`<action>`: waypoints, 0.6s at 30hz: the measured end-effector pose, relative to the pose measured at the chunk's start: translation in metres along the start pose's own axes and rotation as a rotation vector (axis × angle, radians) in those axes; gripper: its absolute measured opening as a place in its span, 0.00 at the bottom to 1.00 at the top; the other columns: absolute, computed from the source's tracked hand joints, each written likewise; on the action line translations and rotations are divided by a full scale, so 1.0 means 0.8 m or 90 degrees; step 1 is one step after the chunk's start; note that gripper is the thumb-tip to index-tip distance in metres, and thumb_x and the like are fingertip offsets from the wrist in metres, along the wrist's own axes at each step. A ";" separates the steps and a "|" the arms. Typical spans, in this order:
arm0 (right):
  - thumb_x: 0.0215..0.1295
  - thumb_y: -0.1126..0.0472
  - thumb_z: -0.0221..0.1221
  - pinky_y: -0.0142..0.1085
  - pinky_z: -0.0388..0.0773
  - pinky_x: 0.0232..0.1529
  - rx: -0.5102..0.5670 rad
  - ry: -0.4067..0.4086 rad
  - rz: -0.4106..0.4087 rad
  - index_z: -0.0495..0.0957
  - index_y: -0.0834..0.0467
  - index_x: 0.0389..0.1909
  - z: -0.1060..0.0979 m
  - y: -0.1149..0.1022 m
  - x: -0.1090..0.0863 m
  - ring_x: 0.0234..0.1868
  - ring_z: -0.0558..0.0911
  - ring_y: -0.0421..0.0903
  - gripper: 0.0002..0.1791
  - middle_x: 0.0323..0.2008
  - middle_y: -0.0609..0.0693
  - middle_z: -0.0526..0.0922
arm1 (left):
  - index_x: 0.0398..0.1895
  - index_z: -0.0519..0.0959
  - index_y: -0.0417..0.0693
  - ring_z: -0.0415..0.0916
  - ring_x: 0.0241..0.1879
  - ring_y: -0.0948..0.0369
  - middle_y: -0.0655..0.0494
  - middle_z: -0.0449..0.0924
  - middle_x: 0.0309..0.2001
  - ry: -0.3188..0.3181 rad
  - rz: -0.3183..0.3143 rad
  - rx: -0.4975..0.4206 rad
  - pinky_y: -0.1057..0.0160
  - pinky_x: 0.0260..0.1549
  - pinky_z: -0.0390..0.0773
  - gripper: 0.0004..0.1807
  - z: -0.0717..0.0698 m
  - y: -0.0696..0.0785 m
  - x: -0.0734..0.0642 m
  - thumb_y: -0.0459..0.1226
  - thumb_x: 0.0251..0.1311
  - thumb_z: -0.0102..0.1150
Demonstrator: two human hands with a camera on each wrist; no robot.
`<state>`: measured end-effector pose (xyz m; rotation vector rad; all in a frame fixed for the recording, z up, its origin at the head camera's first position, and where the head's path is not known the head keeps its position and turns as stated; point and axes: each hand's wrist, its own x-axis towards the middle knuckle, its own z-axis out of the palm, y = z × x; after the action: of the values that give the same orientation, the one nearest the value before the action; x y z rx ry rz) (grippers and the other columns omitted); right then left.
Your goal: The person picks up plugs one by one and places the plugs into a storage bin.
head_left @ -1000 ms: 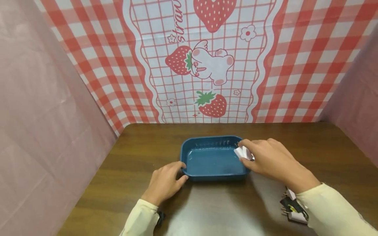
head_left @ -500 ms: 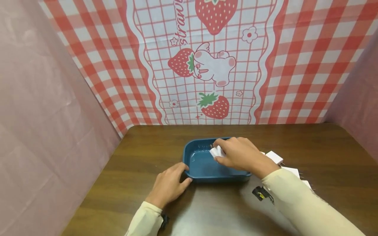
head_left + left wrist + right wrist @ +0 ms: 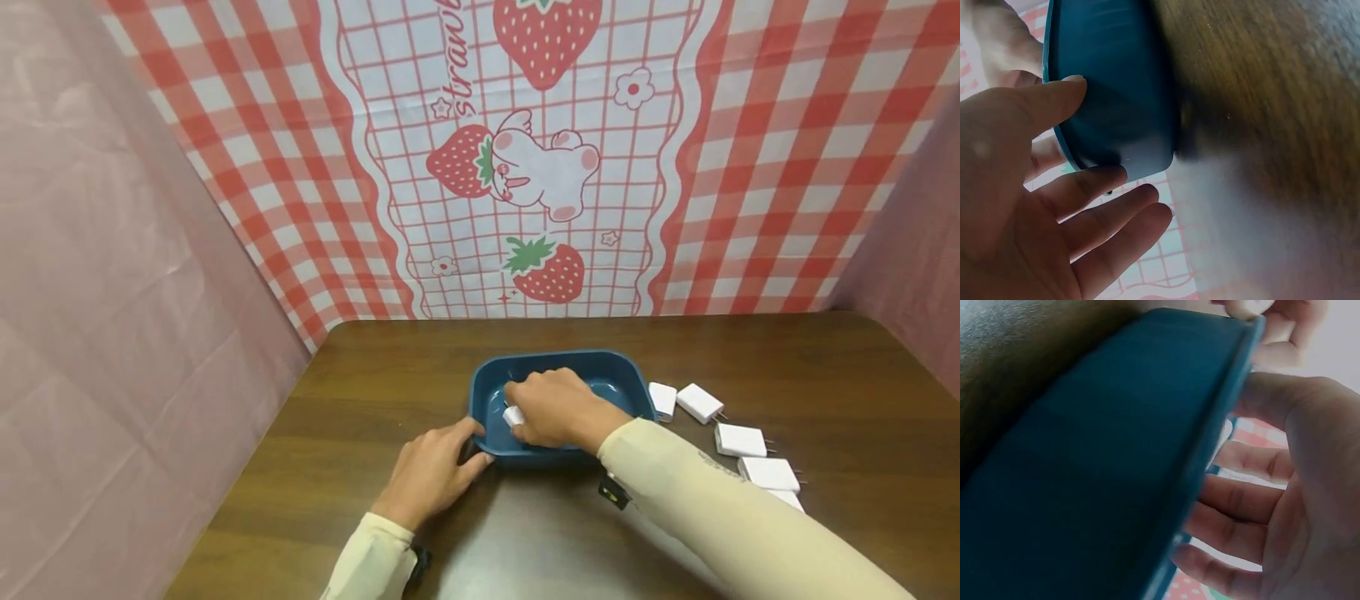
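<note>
A blue rectangular tray [image 3: 525, 458] stands on the table. My left hand [image 3: 429, 471] holds its near left corner; in the left wrist view the thumb [image 3: 1063, 100] lies on one wall and the index finger on the end wall, other fingers spread. My right hand [image 3: 558, 407] reaches into the tray's left part, pinching a white plug-in charger [image 3: 513, 416] low over the floor of the tray. In the right wrist view the tray wall [image 3: 1116, 425] hides the fingertips and most of the charger.
Several white chargers lie in a curved row right of the tray, among them one charger [image 3: 699, 403] and another charger [image 3: 741, 440] with prongs showing. The right sleeve [image 3: 705, 492] partly covers the nearest. A checked strawberry cloth [image 3: 750, 167] hangs behind the wooden table [image 3: 360, 375].
My right hand has carried the charger left from the tray's right rim and down inside it. The row of chargers has come into view from behind the arm. The left hand keeps its place.
</note>
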<state>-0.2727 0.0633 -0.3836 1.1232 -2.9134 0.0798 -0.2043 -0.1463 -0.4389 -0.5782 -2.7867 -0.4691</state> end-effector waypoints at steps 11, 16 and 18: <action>0.65 0.46 0.64 0.38 0.79 0.31 0.075 -0.048 0.027 0.82 0.55 0.56 0.004 0.001 0.008 0.26 0.76 0.40 0.23 0.32 0.45 0.84 | 0.47 0.81 0.60 0.72 0.21 0.64 0.64 0.78 0.24 -0.013 -0.013 -0.014 0.60 0.20 0.69 0.15 0.002 0.000 0.003 0.51 0.60 0.68; 0.67 0.46 0.63 0.38 0.79 0.33 0.096 -0.041 0.031 0.81 0.54 0.58 0.004 0.004 0.003 0.26 0.76 0.40 0.24 0.33 0.45 0.84 | 0.47 0.82 0.61 0.71 0.21 0.64 0.64 0.79 0.24 -0.012 -0.014 -0.008 0.61 0.19 0.68 0.15 0.002 0.002 0.003 0.53 0.60 0.68; 0.68 0.46 0.62 0.36 0.78 0.30 0.110 -0.032 0.030 0.81 0.54 0.58 0.000 0.006 0.001 0.25 0.76 0.40 0.23 0.29 0.44 0.83 | 0.47 0.81 0.61 0.72 0.21 0.64 0.62 0.80 0.25 -0.008 -0.015 -0.007 0.60 0.19 0.68 0.15 0.003 0.002 0.004 0.53 0.59 0.68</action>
<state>-0.2762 0.0662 -0.3842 1.0920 -3.0269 0.3148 -0.2072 -0.1429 -0.4395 -0.5539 -2.8075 -0.4885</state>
